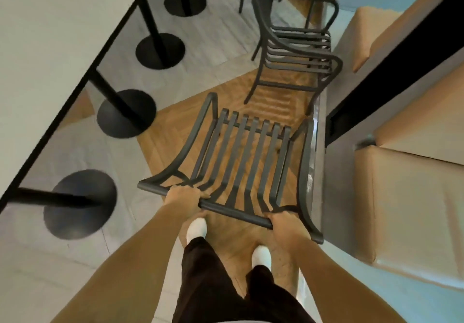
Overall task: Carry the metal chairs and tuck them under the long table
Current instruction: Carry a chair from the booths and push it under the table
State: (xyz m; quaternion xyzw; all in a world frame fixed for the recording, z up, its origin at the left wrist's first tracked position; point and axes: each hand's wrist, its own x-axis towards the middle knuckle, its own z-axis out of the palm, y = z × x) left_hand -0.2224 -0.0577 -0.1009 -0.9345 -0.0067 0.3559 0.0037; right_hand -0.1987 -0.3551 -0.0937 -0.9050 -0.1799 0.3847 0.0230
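Over wood floor (261,96), hands (184,194) grip chair (248,146) top.

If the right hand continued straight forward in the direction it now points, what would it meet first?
The right hand grips the top rail of the carried chair and points ahead, along its right armrest. Beyond that chair, the first thing in line is probably the stack of chairs on the floor; depth is unclear.

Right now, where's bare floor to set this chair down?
Both hands, left and right, grip the chair. Free: pale floor between it and the round table bases. Crowded: ahead, stacked chairs block the wood strip; to the right, tan seating crowds in.
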